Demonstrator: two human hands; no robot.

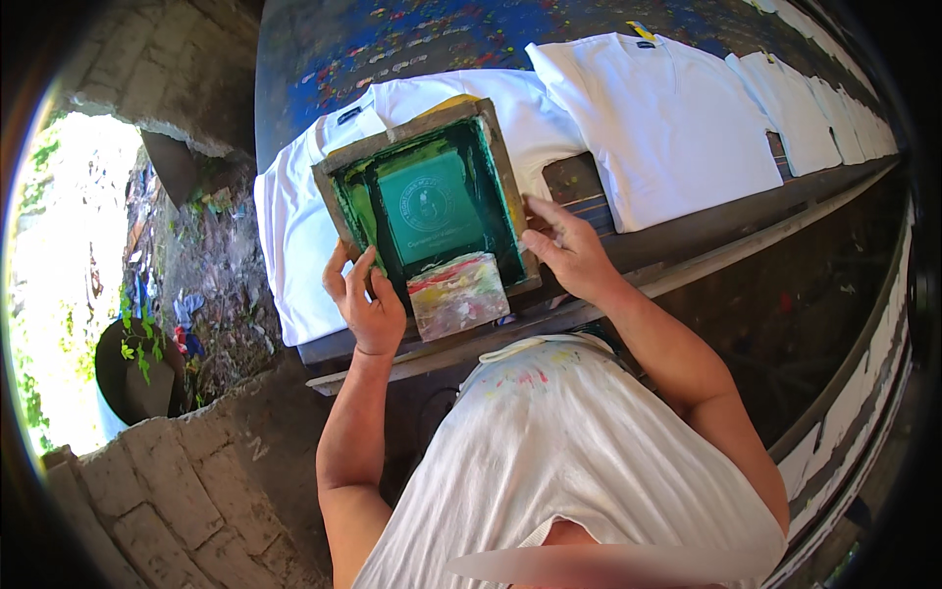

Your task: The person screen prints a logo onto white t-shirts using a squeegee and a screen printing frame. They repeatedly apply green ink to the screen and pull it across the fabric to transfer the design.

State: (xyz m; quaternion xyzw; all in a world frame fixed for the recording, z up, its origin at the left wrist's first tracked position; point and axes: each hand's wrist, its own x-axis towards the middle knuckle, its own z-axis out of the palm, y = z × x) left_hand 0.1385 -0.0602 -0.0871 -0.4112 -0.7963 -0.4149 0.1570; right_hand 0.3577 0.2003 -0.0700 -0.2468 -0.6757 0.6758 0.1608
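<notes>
A screen printing frame [329,196] with a wooden rim and a green mesh lies tilted over a white T-shirt [294,236]. Its mesh carries a pale round emblem. My left hand [371,306] grips the frame's lower left side, fingers bent over the rim. On the opposite side, my right hand [574,250] holds the rim between thumb and fingers. A paint-smeared rectangular slab [458,299], which looks like a squeegee, rests in the frame's near end and sticks out over the near rim. Most of the shirt's middle is hidden beneath the frame.
More white T-shirts [677,128] lie in a row along the long, paint-spotted table [392,49] to the right. A wooden rail [677,270] edges its near side. At left are a dark round container [137,368], rubble and a block wall [177,481].
</notes>
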